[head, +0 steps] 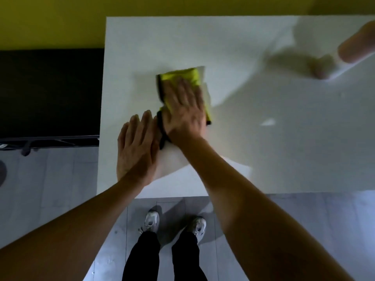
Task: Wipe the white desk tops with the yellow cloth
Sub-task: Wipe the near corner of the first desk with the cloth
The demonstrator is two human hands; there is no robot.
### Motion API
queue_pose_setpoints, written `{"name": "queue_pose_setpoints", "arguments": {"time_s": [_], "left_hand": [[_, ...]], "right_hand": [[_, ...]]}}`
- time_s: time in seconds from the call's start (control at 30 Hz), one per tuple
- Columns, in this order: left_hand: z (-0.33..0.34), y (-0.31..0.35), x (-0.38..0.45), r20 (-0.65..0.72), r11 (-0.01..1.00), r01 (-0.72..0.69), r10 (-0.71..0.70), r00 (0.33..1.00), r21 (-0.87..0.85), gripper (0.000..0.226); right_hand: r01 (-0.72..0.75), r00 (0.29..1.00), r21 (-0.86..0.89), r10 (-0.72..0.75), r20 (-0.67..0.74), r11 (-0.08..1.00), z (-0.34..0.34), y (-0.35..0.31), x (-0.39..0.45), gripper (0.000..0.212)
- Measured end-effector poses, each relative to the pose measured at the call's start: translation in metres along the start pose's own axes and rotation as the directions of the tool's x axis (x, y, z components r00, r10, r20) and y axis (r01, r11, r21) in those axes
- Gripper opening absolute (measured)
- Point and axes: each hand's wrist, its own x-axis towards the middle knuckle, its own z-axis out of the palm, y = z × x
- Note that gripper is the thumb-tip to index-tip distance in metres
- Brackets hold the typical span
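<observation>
ITEM: yellow cloth (187, 77), folded, dark trim along its left edge. Lies flat on white desk top (263, 138), left-centre of the surface, approx midway between near and far edges.

R hand (183, 110): flat on the cloth, fingers straight and spread, pressing down; not curled round it. Blurred, so prob. mid-stroke.

L hand (138, 147): flat on bare desk just left of and nearer than the cloth, fingers straight, holding nothing; reads as a brace. Its fingertips sit close to the cloth's dark trim; touching or not, can't tell.

RISKS (judgement):
- Palm pressure only, no grip: cloth could slip out or bunch under the hand on a fast stroke, leaving streaks or missed strips.
- Cloth is near the desk's left edge; a stroke carried too far left could push it off onto the floor.
- L hand rests on the desk, so the patch under it goes unwiped unless it shifts.
- Far right, a blurred tan object (357, 45) at the frame edge, w/ shadow on the desk; identity unclear. A wide sweep right could meet it.

SURFACE: white, smooth, slightly glossy; soft shadows and a small bright glint at right.

ROOM: yellow wall (60, 17) at far side; black unit (48, 92) to left of desk; grey floor (50, 179); person's pale shoes (151, 221) and dark trousers at near edge. Lighting dim.
</observation>
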Motion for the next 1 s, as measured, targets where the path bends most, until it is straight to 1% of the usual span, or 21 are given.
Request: {"name": "queue_pose_setpoints", "arguments": {"time_s": [0.03, 0.1, 0.13, 0.17, 0.23, 0.3, 0.33, 0.4, 0.47, 0.57, 0.6, 0.63, 0.7, 0.77, 0.83, 0.87, 0.93, 0.97, 1.0], "left_hand": [[0.000, 0.000, 0.001, -0.014, 1.000, 0.011, -0.012, 1.000, -0.016, 0.059], [-0.001, -0.002, 0.002, -0.011, 1.000, 0.005, -0.005, 1.000, -0.019, 0.060], [-0.003, -0.001, 0.001, -0.003, 1.000, -0.005, 0.005, 1.000, -0.020, 0.059], [-0.006, 0.001, 0.001, 0.000, 1.000, -0.008, 0.008, 1.000, -0.021, 0.059], [-0.010, 0.005, 0.007, -0.014, 0.999, 0.019, -0.019, 1.000, -0.035, 0.054], [-0.011, 0.011, 0.024, -0.051, 0.997, 0.042, -0.045, 0.998, -0.068, 0.052], [-0.010, 0.014, 0.037, -0.056, 0.996, 0.036, -0.041, 0.998, -0.086, 0.054], [-0.005, 0.022, 0.068, -0.041, 0.993, 0.022, -0.027, 0.999, -0.115, 0.060], [0.001, 0.028, 0.093, -0.033, 0.991, 0.039, -0.043, 0.998, -0.124, 0.064], [0.008, 0.028, 0.103, -0.024, 0.992, 0.066, -0.068, 0.997, -0.103, 0.067], [0.009, 0.028, 0.101, -0.023, 0.993, 0.060, -0.063, 0.998, -0.098, 0.067], [0.009, 0.027, 0.099, -0.032, 0.994, 0.053, -0.056, 0.998, -0.091, 0.067], [0.009, 0.028, 0.101, -0.055, 0.996, 0.041, -0.045, 0.997, -0.080, 0.066], [0.009, 0.028, 0.103, -0.063, 0.996, 0.055, -0.059, 0.996, -0.068, 0.065], [0.009, 0.028, 0.102, -0.081, 0.997, 0.058, -0.062, 0.995, -0.052, 0.063], [0.009, 0.027, 0.102, -0.088, 0.998, 0.047, -0.050, 0.995, -0.043, 0.062], [0.009, 0.025, 0.102, -0.082, 0.999, 0.030, -0.033, 0.996, -0.037, 0.063], [0.009, 0.024, 0.102, -0.071, 0.999, 0.033, -0.035, 0.997, -0.035, 0.064], [0.009, 0.024, 0.101, -0.056, 0.999, 0.034, -0.036, 0.998, -0.033, 0.065]], "right_hand": [[0.078, 0.996, 0.014, -0.078, 0.029, 0.997, 0.001, -0.007, 0.004, 0.062], [0.187, 0.981, 0.036, -0.189, 0.044, 0.982, -0.003, 0.007, 0.009, 0.060], [0.199, 0.979, 0.027, -0.200, 0.042, 0.980, -0.006, 0.023, 0.008, 0.060], [0.166, 0.986, 0.010, -0.166, 0.032, 0.986, -0.009, 0.041, 0.007, 0.061], [0.001, 1.000, -0.016, -0.001, -0.023, 1.000, -0.018, 0.084, 0.003, 0.062], [-0.208, 0.978, -0.030, 0.207, -0.032, 0.978, -0.036, 0.134, 0.001, 0.066], [-0.315, 0.949, -0.040, 0.314, -0.027, 0.948, -0.047, 0.158, 0.000, 0.067], [-0.497, 0.868, -0.050, 0.496, -0.036, 0.866, -0.066, 0.191, 0.001, 0.068], [-0.559, 0.829, -0.067, 0.554, -0.078, 0.826, -0.071, 0.200, 0.002, 0.069], [-0.601, 0.798, -0.079, 0.591, -0.122, 0.795, -0.062, 0.183, 0.008, 0.071], [-0.593, 0.804, -0.086, 0.583, -0.117, 0.801, -0.057, 0.172, 0.013, 0.071], [-0.548, 0.836, -0.091, 0.541, -0.094, 0.831, -0.052, 0.157, 0.020, 0.071], [-0.373, 0.928, -0.062, 0.372, -0.030, 0.926, -0.035, 0.115, 0.039, 0.071], [-0.159, 0.987, -0.011, 0.159, -0.001, 0.987, -0.017, 0.072, 0.057, 0.068], [0.035, 0.999, 0.003, -0.035, -0.012, 0.999, -0.004, 0.047, 0.074, 0.060], [0.097, 0.995, 0.001, -0.097, -0.003, 0.995, -0.001, 0.045, 0.080, 0.057], [0.153, 0.988, -0.019, -0.153, 0.011, 0.988, 0.000, 0.063, 0.086, 0.056], [0.132, 0.991, -0.025, -0.132, 0.010, 0.991, -0.003, 0.077, 0.088, 0.058], [0.068, 0.998, -0.033, -0.068, 0.008, 0.997, -0.008, 0.096, 0.090, 0.060]]}}
